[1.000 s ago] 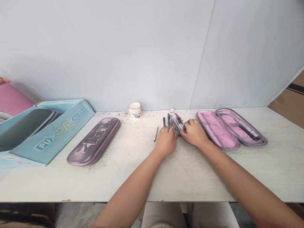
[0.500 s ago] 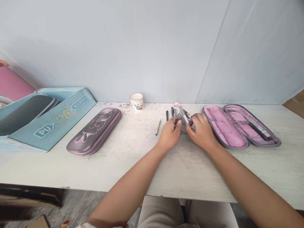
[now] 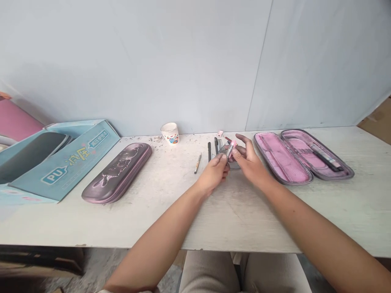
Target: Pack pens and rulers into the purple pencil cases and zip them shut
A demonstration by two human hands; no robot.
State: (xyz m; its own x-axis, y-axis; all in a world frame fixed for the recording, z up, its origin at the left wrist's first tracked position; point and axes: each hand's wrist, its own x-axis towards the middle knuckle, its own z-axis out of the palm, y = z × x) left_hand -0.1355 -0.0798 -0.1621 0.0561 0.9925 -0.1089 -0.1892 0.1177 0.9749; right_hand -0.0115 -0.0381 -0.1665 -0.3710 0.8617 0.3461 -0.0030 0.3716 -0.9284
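A pen [image 3: 231, 149] with a pink end and a clear-looking barrel is tilted between my hands above the table. My left hand [image 3: 215, 171] pinches its lower part between thumb and curled fingers. My right hand [image 3: 249, 162] has its thumb against the upper part, with the index finger lifted away. Around them lie a slim black pen [image 3: 209, 152], a second black pen [image 3: 216, 145], an orange-and-white patterned pen [image 3: 198, 163] and a small pink-and-white block [image 3: 220, 133]. Flat clear and grey pieces are partly hidden behind my fingers.
An open pink-lined pencil case [image 3: 285, 173] lies at the right, with pens [image 3: 327, 158] in one half. On the left are a closed dark pencil case [image 3: 117, 173] and a blue box [image 3: 69, 175] holding a dark case. A paper cup [image 3: 170, 133] stands near the wall.
Both hands have lifted the pen from the pile and turned it. My right index finger has straightened upward. The camera view has shifted slightly.
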